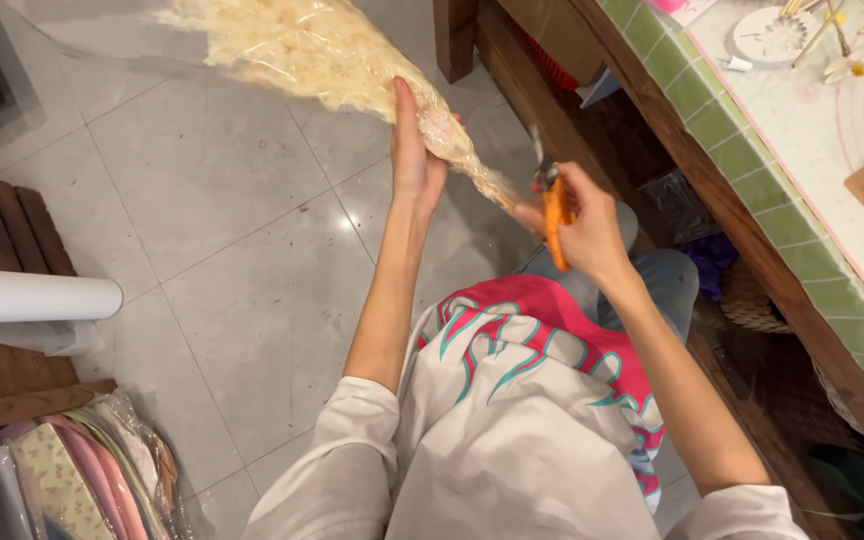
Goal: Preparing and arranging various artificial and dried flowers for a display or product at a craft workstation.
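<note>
Item one: our left hand point(414, 165), fingers extended upward and pressed along the narrow neck of a clear plastic bag point(352, 60), thumb side wrapped round it, so the neck stays stretched and taut.

Item two: our right hand point(580, 225), fingers clenched through the handles of orange scissors point(554, 215), with the blades, blurred, pointing up at the bag's tapered tip. We judge the tip is held out so the blades can meet it cleanly.

Item three: the bag itself, filled with pale cream-coloured stuffing, running from centre frame to the upper left, held in the air over the grey tiled floor point(212, 250).

Item four: our lap, centre bottom, in a white shirt with a pink and teal print point(522, 370).

Item five: a desk point(752, 160) with a green tiled edge along the right side, carrying a white round dish with sticks point(777, 35) at the upper right.

Item six: a white roll point(32, 297) at the left edge, and a stack of pastel fabric packets point(82, 480) in the lower left corner.
</note>
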